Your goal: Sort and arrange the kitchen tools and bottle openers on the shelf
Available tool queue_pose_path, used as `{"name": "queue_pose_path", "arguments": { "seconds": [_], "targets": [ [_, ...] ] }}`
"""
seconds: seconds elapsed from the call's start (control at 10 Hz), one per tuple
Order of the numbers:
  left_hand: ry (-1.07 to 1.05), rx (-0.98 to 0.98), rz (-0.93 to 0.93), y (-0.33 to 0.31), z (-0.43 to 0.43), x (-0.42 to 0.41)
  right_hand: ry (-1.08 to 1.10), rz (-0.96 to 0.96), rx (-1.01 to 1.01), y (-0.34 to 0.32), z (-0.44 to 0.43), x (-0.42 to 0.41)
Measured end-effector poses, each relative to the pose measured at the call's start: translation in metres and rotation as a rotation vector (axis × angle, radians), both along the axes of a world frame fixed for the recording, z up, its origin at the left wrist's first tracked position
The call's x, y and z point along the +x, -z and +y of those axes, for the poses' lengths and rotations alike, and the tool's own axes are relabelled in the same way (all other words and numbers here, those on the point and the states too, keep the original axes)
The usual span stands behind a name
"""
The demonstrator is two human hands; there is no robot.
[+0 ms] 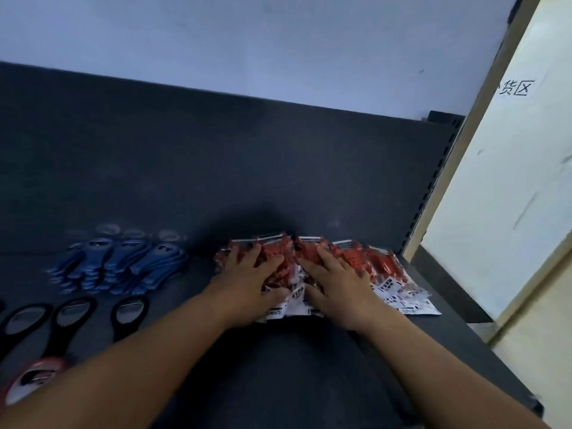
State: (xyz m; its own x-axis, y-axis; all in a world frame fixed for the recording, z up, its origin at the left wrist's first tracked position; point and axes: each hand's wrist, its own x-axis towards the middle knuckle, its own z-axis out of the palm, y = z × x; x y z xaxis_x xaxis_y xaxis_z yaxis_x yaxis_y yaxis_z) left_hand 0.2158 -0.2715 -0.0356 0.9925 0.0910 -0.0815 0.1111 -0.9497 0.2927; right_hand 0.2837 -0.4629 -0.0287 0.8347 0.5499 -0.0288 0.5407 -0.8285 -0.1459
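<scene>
From my remote feed: left hand (247, 280) and right hand (337, 289) lie flat, fingers spread, pressing a fanned row of red kitchen tools in printed plastic packets (382, 264) at the dark grey shelf's (278, 373) right end — blue plastic bottle openers (117, 264) and black loop-shaped openers (72, 317) sit to the left.

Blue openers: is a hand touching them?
No, the left hand and right hand lie on the red packets, apart from the blue openers.

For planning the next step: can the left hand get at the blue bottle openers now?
Probably yes: the left hand lies on the red packets, and nothing stands between it and the blue bottle openers.
</scene>
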Motion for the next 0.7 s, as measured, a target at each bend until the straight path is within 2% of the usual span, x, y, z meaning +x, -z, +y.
{"name": "queue_pose_path", "arguments": {
  "seconds": [0.2,0.4,0.7],
  "targets": [
    [0.010,0.022,-0.071,0.016,0.001,0.005,-0.007,-0.117,0.017,0.020,0.002,0.002],
    [-0.017,0.007,-0.066,-0.001,0.002,0.003,-0.019,-0.067,0.094,0.010,-0.007,0.003],
    [-0.031,0.128,-0.201,-0.025,0.000,-0.009,-0.022,-0.211,0.132,-0.019,-0.008,-0.006]
  ]
}}
